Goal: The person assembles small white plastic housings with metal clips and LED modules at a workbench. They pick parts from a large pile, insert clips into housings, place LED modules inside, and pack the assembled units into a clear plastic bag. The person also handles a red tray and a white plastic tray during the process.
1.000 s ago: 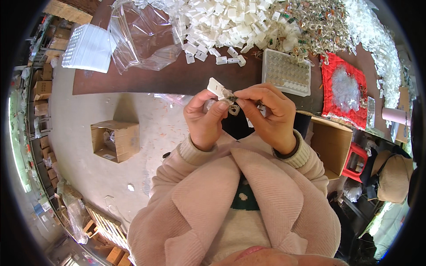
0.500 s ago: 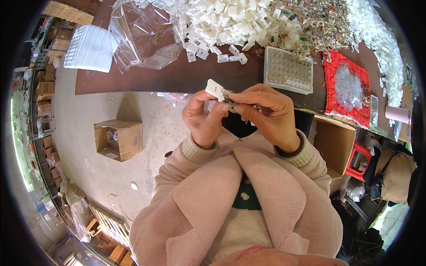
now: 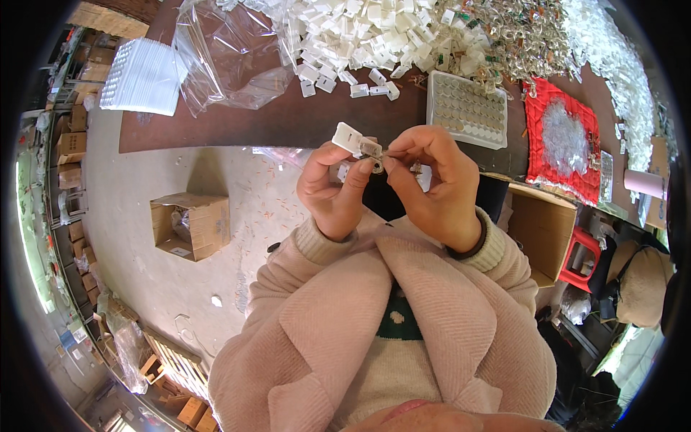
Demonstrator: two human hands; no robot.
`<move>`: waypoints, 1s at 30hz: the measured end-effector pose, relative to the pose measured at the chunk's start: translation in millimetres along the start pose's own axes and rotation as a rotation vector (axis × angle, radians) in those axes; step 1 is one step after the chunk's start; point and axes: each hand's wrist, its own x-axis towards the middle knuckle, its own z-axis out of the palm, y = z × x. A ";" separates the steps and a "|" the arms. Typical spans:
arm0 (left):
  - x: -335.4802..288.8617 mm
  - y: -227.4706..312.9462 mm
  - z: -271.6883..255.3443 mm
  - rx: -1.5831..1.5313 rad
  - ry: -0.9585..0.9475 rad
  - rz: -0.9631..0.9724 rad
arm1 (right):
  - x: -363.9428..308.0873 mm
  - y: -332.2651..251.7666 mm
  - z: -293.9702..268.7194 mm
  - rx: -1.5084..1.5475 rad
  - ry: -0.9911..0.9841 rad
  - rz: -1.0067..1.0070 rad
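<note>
Between thumb and fingers, my left hand (image 3: 330, 191) grips a small white plastic casing (image 3: 348, 137), tilted up toward the table. A small part of metal or clear plastic (image 3: 371, 148) sits at the casing's right end. Another white piece (image 3: 344, 171) shows among the left fingers. My right hand (image 3: 443, 191) is closed in a pinch right beside that end; what its fingertips hold is too small to name. A white piece (image 3: 425, 177) shows behind the right thumb. Both hands are held in front of the table edge.
Piled on the brown table (image 3: 216, 133) are white casings (image 3: 381, 43) and small metal parts (image 3: 525, 36). A tray of round discs (image 3: 466, 108), a red cloth (image 3: 533, 151), clear plastic film (image 3: 237, 57) and stacked white trays (image 3: 144, 75) lie there too. Cardboard boxes (image 3: 209, 227) stand below.
My right fingers have drawn slightly away from the casing's end and changed from flat to a curled pinch, uncovering the small part there. The left hand keeps its hold.
</note>
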 end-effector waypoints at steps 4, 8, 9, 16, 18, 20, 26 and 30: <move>0.7 5.3 1.2 -0.159 0.030 -0.140 | 2.3 7.2 0.7 0.250 -0.058 0.153; 0.1 8.1 4.2 -0.413 0.079 -0.297 | -1.8 11.1 8.8 0.195 -0.064 0.071; -0.3 8.3 4.5 -0.420 0.101 -0.319 | -3.2 11.0 9.5 0.113 -0.054 0.014; -5.3 0.8 6.1 -0.404 0.031 -0.486 | -11.0 11.9 -3.5 -0.448 0.031 -0.303; -8.7 -2.4 10.5 -0.410 0.063 -0.552 | -16.5 12.8 -12.1 -0.550 0.028 -0.321; -10.2 -5.8 14.0 -0.436 0.046 -0.609 | -22.1 14.9 -22.9 -0.495 0.020 -0.265; -10.2 -14.3 16.8 -0.378 0.018 -0.742 | -8.9 44.1 -65.7 -0.661 0.271 -0.113; -8.4 -16.9 16.3 -0.368 0.013 -0.753 | 0.4 59.5 -72.6 -0.797 0.237 -0.178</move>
